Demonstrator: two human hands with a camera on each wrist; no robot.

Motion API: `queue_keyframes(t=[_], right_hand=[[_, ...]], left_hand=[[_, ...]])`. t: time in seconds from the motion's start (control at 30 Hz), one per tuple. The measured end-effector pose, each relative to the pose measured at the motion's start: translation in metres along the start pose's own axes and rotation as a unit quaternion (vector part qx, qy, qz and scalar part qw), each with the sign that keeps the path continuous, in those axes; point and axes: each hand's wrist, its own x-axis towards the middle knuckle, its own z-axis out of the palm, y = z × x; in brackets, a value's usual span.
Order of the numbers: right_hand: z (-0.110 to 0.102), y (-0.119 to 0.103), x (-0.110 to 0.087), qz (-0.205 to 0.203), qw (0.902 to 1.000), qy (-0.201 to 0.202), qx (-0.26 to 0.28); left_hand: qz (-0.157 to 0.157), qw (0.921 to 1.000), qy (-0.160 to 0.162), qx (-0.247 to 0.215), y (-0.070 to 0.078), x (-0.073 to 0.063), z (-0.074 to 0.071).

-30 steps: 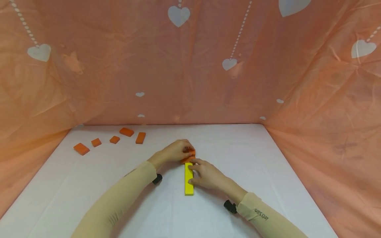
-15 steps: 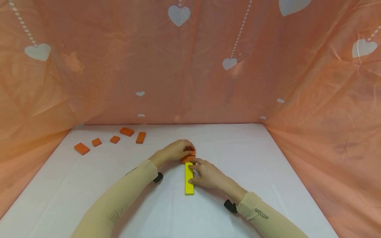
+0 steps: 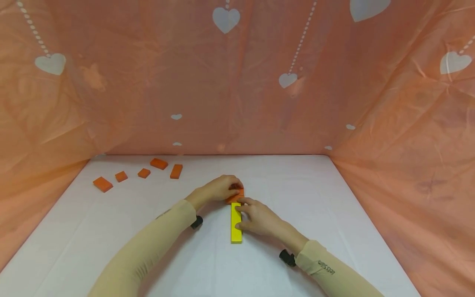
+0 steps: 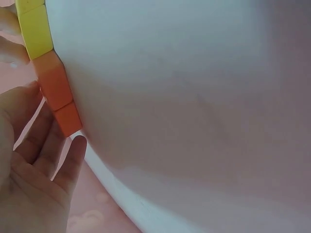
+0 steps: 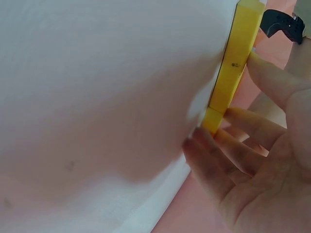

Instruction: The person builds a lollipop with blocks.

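Flat orange blocks [image 3: 233, 199] lie end to end with a yellow strip [image 3: 236, 233] mid-table; a seam crosses the yellow near its far end. My left hand [image 3: 219, 189] grips the far orange block [image 4: 68, 121], its fingers bent over it and partly hiding it. In the left wrist view, the thumb touches the side of the orange row. From the right, my right hand [image 3: 259, 218] rests on the yellow strip with thumb and fingertips, one finger reaching the near orange block. Its fingers look extended in the right wrist view.
Several loose orange blocks, including an oblong one [image 3: 102, 184] and a small square one [image 3: 144, 173], lie at the back left of the white table [image 3: 167, 264]. A peach curtain with hearts [image 3: 230, 103] stands behind the table and along both sides.
Almost nothing differs: both hands stay on the blocks. The whole head view shifts very slightly.
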Motion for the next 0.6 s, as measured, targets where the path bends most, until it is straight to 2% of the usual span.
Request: queue_keyframes(t=[0.6], right_hand=[[0.0004, -0.0007, 0.0002, 0.000, 1.0000, 0.000, 0.002]], left_hand=[[-0.004, 1.0000, 0.006, -0.004, 0.0026, -0.0041, 0.0004]])
